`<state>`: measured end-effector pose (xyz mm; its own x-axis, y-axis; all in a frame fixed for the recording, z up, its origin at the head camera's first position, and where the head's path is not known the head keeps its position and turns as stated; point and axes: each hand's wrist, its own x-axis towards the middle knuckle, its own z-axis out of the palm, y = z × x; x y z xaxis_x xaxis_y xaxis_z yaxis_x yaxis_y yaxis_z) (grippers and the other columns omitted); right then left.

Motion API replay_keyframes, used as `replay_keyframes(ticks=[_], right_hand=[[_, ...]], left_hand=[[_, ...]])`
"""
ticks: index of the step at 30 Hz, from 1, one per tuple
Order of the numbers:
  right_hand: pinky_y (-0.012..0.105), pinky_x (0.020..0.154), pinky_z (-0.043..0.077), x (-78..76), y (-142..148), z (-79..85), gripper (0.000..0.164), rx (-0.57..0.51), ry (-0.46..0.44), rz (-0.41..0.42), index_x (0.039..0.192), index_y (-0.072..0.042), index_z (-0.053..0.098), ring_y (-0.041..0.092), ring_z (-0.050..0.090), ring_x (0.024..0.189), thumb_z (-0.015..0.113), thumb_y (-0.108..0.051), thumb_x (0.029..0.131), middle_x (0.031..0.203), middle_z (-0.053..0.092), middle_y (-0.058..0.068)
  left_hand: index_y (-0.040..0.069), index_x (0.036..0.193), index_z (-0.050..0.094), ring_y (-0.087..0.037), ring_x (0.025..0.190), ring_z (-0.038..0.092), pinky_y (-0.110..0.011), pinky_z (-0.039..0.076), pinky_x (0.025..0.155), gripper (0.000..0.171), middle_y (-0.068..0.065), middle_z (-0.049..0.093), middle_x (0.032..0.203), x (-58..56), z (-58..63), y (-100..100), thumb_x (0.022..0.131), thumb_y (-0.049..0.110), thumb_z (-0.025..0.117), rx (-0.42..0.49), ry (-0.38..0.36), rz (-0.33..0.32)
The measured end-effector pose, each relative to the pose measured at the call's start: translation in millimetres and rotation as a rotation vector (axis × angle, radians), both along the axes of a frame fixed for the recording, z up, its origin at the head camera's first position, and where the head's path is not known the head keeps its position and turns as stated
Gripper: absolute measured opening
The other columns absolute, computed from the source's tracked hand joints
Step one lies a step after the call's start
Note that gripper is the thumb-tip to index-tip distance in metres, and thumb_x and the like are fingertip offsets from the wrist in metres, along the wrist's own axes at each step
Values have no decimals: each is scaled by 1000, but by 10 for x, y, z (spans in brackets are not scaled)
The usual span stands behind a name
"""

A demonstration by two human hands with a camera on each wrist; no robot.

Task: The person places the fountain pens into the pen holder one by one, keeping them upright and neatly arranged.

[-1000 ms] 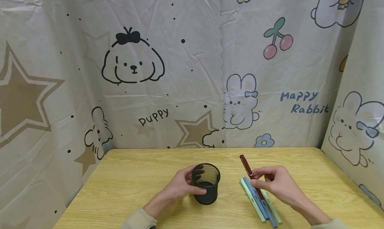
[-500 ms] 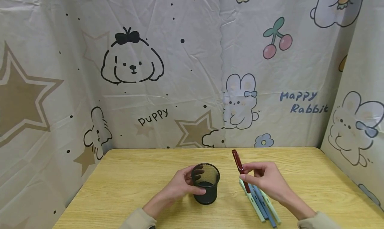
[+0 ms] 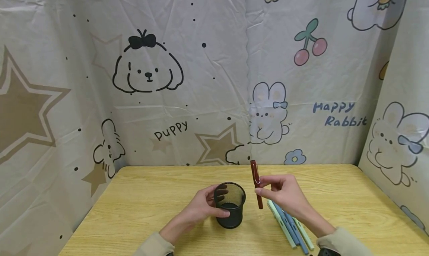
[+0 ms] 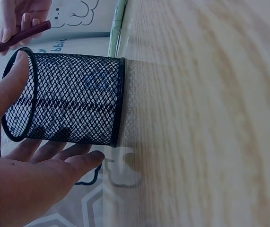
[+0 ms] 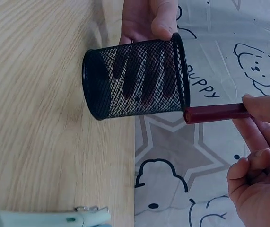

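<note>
A black mesh pen holder (image 3: 231,215) stands upright on the table, and no pens show inside it. My left hand (image 3: 204,205) holds it from the left, thumb across the front and fingers behind the mesh. Between the thumb and fingers of my right hand (image 3: 283,192) is a dark red pen (image 3: 256,185), pinched nearly upright just right of the holder. In the right wrist view the red pen's (image 5: 217,113) lower end overlaps the holder's rim. Light green pens (image 3: 282,226) and blue pens (image 3: 295,230) lie side by side on the table below my right hand.
The wooden table (image 3: 151,196) has its far edge against a hanging cloth (image 3: 201,99) printed with cartoon animals and stars. More of this cloth closes off the left and right sides.
My right hand has lifted the red pen off the other pens and carried it left and up, turning it more upright. My left hand and the pen holder stay in place.
</note>
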<state>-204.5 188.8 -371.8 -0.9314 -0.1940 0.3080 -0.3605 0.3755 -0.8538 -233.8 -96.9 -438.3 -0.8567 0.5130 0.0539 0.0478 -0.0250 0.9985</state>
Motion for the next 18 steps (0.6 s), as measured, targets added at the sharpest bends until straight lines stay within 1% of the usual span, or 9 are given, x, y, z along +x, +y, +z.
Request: replay_keyframes(ticks=[4,6,7,14,18], right_hand=[[23,46,28,-39,-67,16,12,-10,15,14,99,-13,85,8,33,51,87,-14,87,88,76,3],[24,46,28,-53,-96,21,12,-11,31,24,99,-13,85,8,34,51,87,-14,87,97,78,2],[24,46,28,-60,-110,24,12,-11,34,25,99,-13,85,8,34,51,87,-14,88,98,79,2],[25,49,29,-74,-194,68,12,-23,39,32,100,-13,85,10,35,53,87,-16,89,97,79,2],[25,51,30,-91,-229,84,11,-28,46,34,99,-13,85,10,37,55,87,-16,89,92,78,1]], left_hand=[[0,153,50,-43,135,55,-52,43,115,80,-22,56,149,-1,-3,3,82,-2,88,4,-4,7],[0,153,51,-43,135,55,-52,43,115,80,-22,56,148,1,-2,3,82,-2,88,5,-4,6],[0,153,51,-43,135,55,-52,43,115,80,-22,56,148,1,-1,3,82,-2,88,5,-5,5],[0,153,50,-43,134,56,-52,43,114,79,-22,57,148,-1,7,0,83,-2,88,2,-7,2],[1,154,50,-42,136,55,-52,42,115,80,-21,56,148,8,11,-4,83,-3,88,8,-20,3]])
